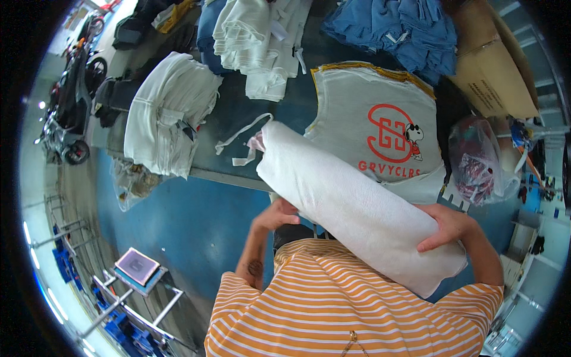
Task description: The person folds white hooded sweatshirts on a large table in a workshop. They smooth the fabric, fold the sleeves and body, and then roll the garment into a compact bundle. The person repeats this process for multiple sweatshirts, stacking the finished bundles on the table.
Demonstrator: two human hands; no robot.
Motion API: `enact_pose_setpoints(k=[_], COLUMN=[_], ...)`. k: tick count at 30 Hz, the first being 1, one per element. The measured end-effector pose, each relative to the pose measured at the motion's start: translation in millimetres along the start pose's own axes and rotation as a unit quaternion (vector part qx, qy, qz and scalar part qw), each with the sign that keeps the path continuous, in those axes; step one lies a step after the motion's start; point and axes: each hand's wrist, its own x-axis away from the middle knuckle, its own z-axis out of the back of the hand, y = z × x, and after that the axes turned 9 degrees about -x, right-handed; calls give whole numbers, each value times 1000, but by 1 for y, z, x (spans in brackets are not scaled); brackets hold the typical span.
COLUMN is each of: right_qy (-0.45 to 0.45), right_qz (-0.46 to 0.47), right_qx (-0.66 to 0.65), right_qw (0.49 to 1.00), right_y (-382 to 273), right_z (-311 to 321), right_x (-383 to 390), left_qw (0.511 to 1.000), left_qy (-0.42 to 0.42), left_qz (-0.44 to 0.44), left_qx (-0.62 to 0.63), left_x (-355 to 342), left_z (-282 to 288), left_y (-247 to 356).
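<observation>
A long white roll of folded fabric lies slantwise in front of my body, with a narrow strip trailing from its far-left end. My right hand grips the near-right end, thumb across the top and the other fingers hidden behind. At the lower edge of the far-left part, my left hand holds the roll from beneath; its fingertips are partly covered by the cloth. Just beyond the roll, a stack of cut white shirt panels with yellow edges and a red print with a cartoon dog lies on the table.
On the dark table sit white fabric stacks, folded white pieces and a blue fabric heap. A cardboard box and clear plastic bag are at the right. A framed screen rests on a metal rack, lower left.
</observation>
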Motion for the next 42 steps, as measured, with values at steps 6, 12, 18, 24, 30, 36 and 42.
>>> enact_pose_setpoints(k=[6,12,18,24,30,36,42], right_qy=[96,156,171,135,176,157,306], right_qz=[29,13,57,205,303,237,286], right_qx=[-12,-22,-60,-147,-176,-297,4], right_qw=[995,987,982,958,920,912,908], right_y=[-95,-159,-202,-195,-26,121,131], right_z=[-94,-131,-159,-159,-169,-191,-176], right_x=[-25,-54,-96,-179,-299,-485,-486], left_qw=[506,799,656,605,610,669,771], left_qy=[498,226,438,294,356,310,288], left_qz=[-146,-145,-62,-170,-155,-147,-102], left_qx=[-689,-539,-612,-720,-691,-660,-560], left_x=[-27,-79,-83,-11,3,10,15], left_z=[188,121,177,326,345,353,360], left_y=[-15,-97,-44,-14,-17,2,7])
